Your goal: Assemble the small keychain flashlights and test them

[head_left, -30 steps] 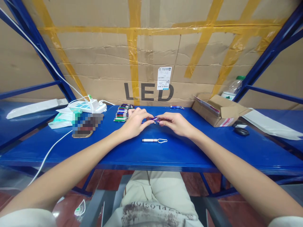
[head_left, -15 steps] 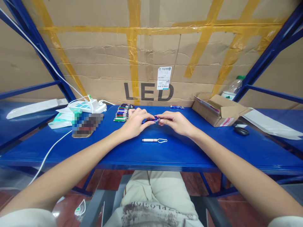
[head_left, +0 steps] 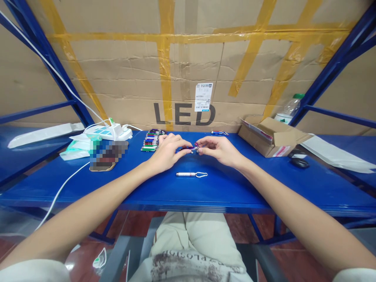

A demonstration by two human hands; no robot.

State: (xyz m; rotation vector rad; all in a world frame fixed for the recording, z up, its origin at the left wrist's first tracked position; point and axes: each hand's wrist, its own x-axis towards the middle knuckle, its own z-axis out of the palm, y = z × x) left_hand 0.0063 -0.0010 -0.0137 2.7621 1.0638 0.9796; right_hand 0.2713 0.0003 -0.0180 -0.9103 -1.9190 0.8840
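Note:
Between my two hands is a small blue-purple penlight (head_left: 190,148) with a metal clip end, held low over the blue table. My left hand (head_left: 168,154) pinches its body between thumb and fingers, which cover much of it. At the clip end, the thumb and fingers of my right hand (head_left: 221,152) are closed on it. Nearer to me lies a silver penlight (head_left: 185,174) with a wire carabiner at its right end. Just behind my left hand is a row of several coloured penlights (head_left: 150,141), partly hidden by the fingers.
Another penlight (head_left: 219,133) lies at the back edge. An opened cardboard box (head_left: 280,137) and a black mouse (head_left: 300,162) are on the right. At left are a white power strip (head_left: 117,132), a tissue pack (head_left: 76,147) and a blurred-out phone-like item (head_left: 108,156). A large carton (head_left: 129,82) stands behind.
My right fingers have shifted slightly at the clip end, so a little more of its pinkish-red part shows. My left hand has barely moved.

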